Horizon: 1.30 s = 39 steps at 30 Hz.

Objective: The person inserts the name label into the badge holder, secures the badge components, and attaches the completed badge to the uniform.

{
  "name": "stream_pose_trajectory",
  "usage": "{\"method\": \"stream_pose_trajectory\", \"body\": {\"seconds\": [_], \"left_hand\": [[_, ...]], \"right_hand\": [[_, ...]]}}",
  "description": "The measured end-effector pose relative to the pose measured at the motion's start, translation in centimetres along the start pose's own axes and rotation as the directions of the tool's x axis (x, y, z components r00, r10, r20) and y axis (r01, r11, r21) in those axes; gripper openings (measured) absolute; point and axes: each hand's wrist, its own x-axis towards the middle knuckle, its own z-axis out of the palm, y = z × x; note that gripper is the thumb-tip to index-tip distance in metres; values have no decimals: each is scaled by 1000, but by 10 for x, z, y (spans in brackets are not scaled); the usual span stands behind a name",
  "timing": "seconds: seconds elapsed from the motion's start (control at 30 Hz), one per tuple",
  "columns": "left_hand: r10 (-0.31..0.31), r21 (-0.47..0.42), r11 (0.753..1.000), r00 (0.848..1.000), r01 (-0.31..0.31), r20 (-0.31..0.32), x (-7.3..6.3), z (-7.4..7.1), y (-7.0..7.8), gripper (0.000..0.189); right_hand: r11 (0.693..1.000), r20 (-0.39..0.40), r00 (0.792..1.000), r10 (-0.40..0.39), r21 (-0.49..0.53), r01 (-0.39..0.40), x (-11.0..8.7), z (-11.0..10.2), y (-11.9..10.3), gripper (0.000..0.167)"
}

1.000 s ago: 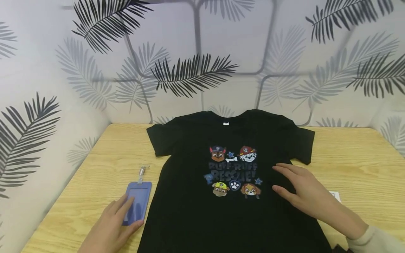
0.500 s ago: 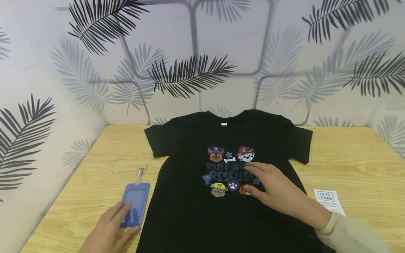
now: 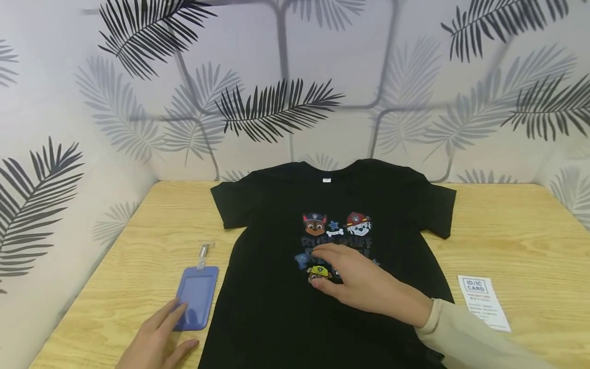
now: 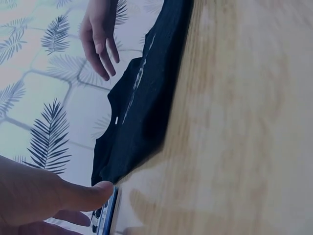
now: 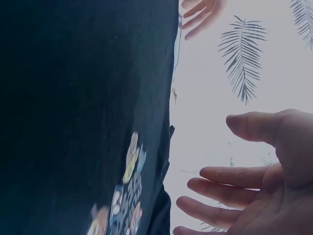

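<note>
A black short-sleeved T-shirt (image 3: pixel 272 307) lies spread flat, neck toward the wall, with a cartoon puppy print on its chest. Over that print hovers my right hand (image 3: pixel 359 279), its fingers extended and the thumb apart; the right wrist view shows nothing between them. To the shirt's left lies a blue badge holder (image 3: pixel 198 300) with a clear window and a metal clip (image 3: pixel 204 251) pointing away from me. My left hand (image 3: pixel 154 333) is at its lower left edge, fingertips on the holder, thumb spread out below its bottom corner. In the left wrist view, the thumb overlaps the holder's edge.
A white printed card (image 3: pixel 484 305) marked "ID/IC CARD" lies right of the shirt. Everything rests on a light wood-grain table (image 3: pixel 516 225). Behind it rises a wall (image 3: pixel 332 56) with a leaf pattern.
My right hand has swept left from the shirt's right side to over the print, which uncovers the white card. The left hand has slid slightly down, its thumb now off the holder.
</note>
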Motion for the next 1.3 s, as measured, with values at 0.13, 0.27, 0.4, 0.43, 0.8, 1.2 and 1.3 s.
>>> {"method": "stream_pose_trajectory", "body": {"seconds": [0.13,0.27,0.4,0.43,0.8,1.2,1.3], "left_hand": [[-44,-16,999,997,45,58,0,1,-1,65],[-73,-34,997,994,76,81,1,2,-1,64],[-93,-40,995,992,97,85,1,2,-1,64],[-98,-37,994,991,101,86,1,2,-1,64],[-116,-68,990,991,121,68,-3,4,0,62],[-146,-59,987,988,150,57,-4,7,-1,60],[-135,-55,989,990,136,30,-4,8,-2,60]], "right_hand": [[999,48,999,18,44,-20,7,5,-5,50],[999,77,997,3,48,-7,16,10,-12,51],[999,100,995,-12,50,7,25,17,-20,51],[999,107,994,-13,49,8,27,19,-22,50],[997,159,986,-46,61,37,50,41,-39,51],[995,221,975,26,83,-45,54,64,-58,61],[997,228,973,42,47,-55,57,71,-65,62]]}}
